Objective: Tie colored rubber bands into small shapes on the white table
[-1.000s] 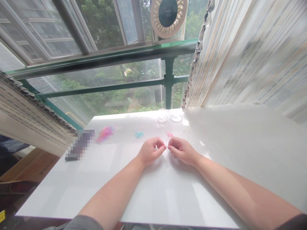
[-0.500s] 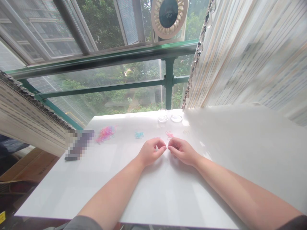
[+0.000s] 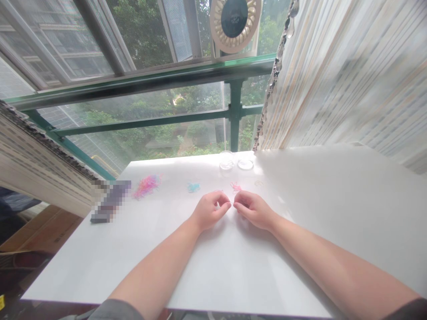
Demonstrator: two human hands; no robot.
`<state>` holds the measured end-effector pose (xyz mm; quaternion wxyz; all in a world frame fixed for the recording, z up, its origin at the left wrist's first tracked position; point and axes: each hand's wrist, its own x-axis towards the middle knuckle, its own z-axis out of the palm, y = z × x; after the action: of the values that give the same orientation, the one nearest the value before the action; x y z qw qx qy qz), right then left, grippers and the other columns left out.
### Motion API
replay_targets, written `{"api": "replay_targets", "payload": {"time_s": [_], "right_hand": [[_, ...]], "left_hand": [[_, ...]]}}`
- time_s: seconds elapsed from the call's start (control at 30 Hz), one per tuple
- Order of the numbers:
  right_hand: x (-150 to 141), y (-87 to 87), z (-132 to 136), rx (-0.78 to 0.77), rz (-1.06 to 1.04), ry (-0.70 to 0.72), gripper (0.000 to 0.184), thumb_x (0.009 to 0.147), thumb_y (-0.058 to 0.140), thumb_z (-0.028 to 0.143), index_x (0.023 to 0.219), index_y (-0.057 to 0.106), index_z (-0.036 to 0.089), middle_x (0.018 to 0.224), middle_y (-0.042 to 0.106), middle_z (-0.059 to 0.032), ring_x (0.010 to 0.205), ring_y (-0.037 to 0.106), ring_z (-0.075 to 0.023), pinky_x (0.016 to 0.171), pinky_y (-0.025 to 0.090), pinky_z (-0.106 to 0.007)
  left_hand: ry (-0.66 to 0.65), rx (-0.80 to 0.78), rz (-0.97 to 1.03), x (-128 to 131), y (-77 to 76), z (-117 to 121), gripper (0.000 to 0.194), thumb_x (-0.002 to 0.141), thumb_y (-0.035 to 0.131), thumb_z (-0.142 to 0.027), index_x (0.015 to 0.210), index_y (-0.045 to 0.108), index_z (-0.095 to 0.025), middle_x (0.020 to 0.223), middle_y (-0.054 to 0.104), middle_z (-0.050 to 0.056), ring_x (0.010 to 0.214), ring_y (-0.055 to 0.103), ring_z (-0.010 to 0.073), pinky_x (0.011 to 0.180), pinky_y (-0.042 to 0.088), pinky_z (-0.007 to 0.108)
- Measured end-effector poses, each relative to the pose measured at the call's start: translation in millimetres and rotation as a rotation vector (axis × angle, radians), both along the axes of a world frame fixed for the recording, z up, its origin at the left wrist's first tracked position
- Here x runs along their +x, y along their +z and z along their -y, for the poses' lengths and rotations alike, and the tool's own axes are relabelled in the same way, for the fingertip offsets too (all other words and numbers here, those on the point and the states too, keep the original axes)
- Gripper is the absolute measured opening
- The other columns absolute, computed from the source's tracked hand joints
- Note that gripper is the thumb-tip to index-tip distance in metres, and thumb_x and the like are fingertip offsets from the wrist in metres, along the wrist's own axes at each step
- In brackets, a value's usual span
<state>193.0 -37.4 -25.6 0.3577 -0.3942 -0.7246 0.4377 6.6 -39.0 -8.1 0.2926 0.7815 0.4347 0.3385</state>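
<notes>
My left hand (image 3: 211,210) and my right hand (image 3: 255,210) meet above the white table (image 3: 213,266), thumb and forefinger of each pinched together. A small gap separates the fingertips; anything held there is too small to make out. Just beyond my right hand lies a little heap of pink bands (image 3: 235,186), thin and looped like small rubber bands. Some pale pink bits are partly hidden behind my left hand. Farther left sits a blue heap of similar bands (image 3: 193,187). A few pale yellowish bands (image 3: 259,183) rest to the right of the pink ones.
A larger mixed heap of pink, purple and orange bands (image 3: 147,186) lies at the far left, beside a blurred-out dark object (image 3: 111,202). Two clear round dishes (image 3: 245,164) stand at the back edge. Behind are a green railing (image 3: 143,84), a fan (image 3: 235,24) and curtains (image 3: 333,80).
Both hands keep the same pinched pose in nearly the same place. The heaps and dishes have not moved.
</notes>
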Motion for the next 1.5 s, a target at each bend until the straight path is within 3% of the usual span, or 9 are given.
{"api": "replay_targets", "payload": {"time_s": [0.83, 1.5], "right_hand": [[0.2, -1.4, -0.1, 0.018, 0.030, 0.006, 0.013, 0.084, 0.048, 0.025, 0.073, 0.047, 0.018, 0.057, 0.044, 0.0049, 0.051, 0.041, -0.0089, 0.053, 0.035, -0.022], [0.2, 0.8, 0.7, 0.002, 0.027, 0.015, 0.013, 0.084, 0.049, 0.026, 0.073, 0.047, 0.018, 0.055, 0.043, 0.0051, 0.050, 0.042, -0.0089, 0.051, 0.033, -0.022]], "left_hand": [[-0.040, 0.005, 0.027, -1.3, -5.9, -1.9, 0.012, 0.079, 0.054, -0.020, 0.088, 0.060, -0.017, 0.082, 0.063, 0.001, 0.069, 0.055, 0.0108, 0.065, 0.043, 0.023], [-0.053, -0.008, -0.007, -2.0, -7.0, -1.9, 0.011, 0.081, 0.052, -0.022, 0.082, 0.062, -0.017, 0.076, 0.062, 0.002, 0.070, 0.054, 0.0117, 0.063, 0.041, 0.024]]}}
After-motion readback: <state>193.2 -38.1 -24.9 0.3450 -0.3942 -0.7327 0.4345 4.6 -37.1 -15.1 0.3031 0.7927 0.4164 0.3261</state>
